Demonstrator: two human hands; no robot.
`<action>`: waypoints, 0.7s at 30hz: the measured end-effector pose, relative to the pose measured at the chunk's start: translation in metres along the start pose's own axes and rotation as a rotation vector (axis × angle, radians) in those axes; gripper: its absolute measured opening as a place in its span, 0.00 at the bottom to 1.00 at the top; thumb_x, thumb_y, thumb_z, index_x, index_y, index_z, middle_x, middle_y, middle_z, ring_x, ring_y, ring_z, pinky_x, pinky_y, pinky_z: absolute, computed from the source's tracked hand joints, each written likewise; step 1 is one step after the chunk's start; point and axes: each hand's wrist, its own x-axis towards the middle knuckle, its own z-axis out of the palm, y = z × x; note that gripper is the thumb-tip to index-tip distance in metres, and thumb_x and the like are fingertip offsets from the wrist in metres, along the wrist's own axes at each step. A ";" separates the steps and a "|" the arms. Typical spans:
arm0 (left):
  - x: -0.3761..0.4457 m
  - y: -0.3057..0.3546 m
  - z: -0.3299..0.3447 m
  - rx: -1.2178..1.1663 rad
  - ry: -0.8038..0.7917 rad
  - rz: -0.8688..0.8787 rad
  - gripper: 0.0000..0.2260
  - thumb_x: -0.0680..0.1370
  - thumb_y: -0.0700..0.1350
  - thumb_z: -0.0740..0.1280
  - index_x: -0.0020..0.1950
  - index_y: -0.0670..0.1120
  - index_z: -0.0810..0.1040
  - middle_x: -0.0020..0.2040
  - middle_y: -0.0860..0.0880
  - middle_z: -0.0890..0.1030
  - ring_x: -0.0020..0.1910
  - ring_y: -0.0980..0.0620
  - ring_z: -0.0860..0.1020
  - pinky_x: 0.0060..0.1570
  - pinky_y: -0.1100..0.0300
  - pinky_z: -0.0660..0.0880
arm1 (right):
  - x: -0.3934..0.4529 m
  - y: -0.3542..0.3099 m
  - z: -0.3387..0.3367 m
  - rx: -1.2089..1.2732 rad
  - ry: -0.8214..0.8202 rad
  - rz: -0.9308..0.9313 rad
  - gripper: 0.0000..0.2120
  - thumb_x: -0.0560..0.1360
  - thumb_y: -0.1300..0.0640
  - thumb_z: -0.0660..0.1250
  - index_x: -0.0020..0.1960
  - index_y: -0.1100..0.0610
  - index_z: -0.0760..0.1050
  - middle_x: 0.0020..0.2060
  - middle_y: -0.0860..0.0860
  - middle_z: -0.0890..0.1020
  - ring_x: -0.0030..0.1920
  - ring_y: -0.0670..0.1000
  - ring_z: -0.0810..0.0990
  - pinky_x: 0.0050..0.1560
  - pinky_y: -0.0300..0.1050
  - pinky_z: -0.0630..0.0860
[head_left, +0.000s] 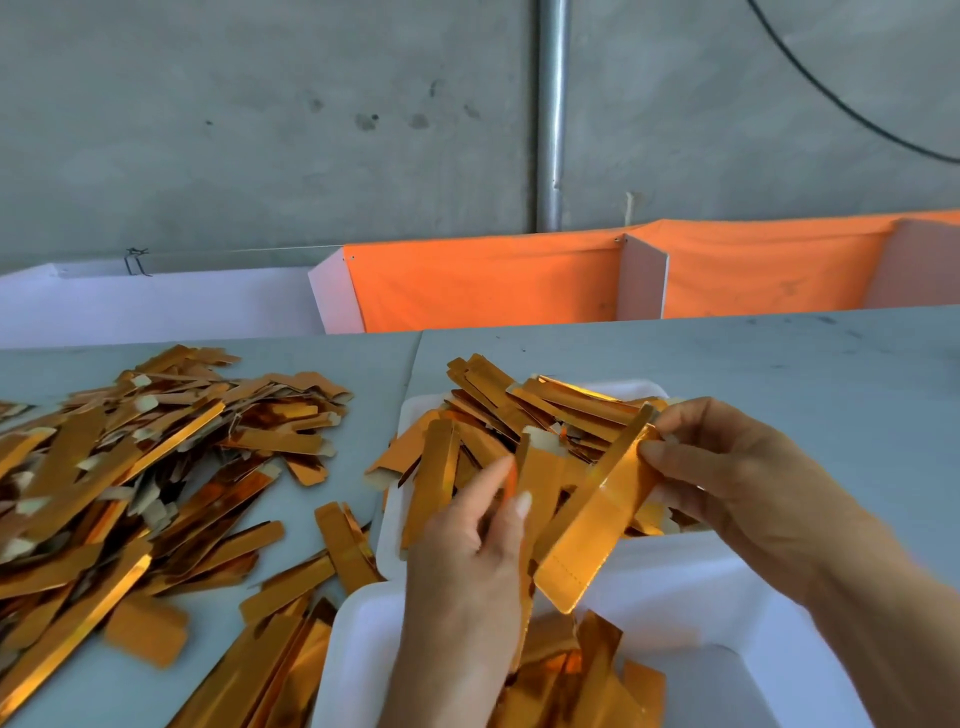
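Note:
A shiny gold flat carton blank (587, 525) is held up between both hands above two white trays. My right hand (727, 483) pinches its upper end with thumb and fingers. My left hand (472, 551) grips a second gold blank (540, 478) beside it, thumb and fingers curled around its edge. The far white tray (410, 415) holds a heap of similar gold blanks. The near white tray (358, 644) holds more of them below my hands.
A large loose pile of gold blanks (130, 467) covers the grey table (779, 374) on the left. Behind the table stand white dividers with orange cloth (483, 280), a concrete wall and a metal pipe (550, 114).

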 end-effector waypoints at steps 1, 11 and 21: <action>0.002 0.000 -0.001 0.010 0.034 0.000 0.16 0.79 0.54 0.60 0.66 0.64 0.69 0.53 0.69 0.75 0.54 0.68 0.74 0.55 0.70 0.73 | 0.000 -0.001 -0.001 0.023 -0.015 0.006 0.07 0.72 0.71 0.66 0.41 0.60 0.75 0.33 0.55 0.79 0.32 0.50 0.82 0.31 0.37 0.78; -0.010 0.013 0.006 0.444 -0.024 0.415 0.27 0.73 0.70 0.51 0.71 0.72 0.48 0.64 0.78 0.50 0.65 0.77 0.49 0.56 0.84 0.49 | -0.004 0.002 0.012 -0.193 0.049 -0.041 0.05 0.73 0.69 0.68 0.43 0.61 0.75 0.39 0.59 0.78 0.34 0.51 0.84 0.33 0.36 0.79; -0.011 0.008 0.018 0.471 0.049 0.454 0.25 0.79 0.51 0.63 0.74 0.60 0.59 0.63 0.62 0.66 0.62 0.63 0.65 0.50 0.79 0.55 | -0.008 -0.003 0.010 -0.089 -0.123 -0.009 0.12 0.63 0.59 0.71 0.44 0.63 0.77 0.41 0.59 0.84 0.43 0.56 0.85 0.39 0.42 0.81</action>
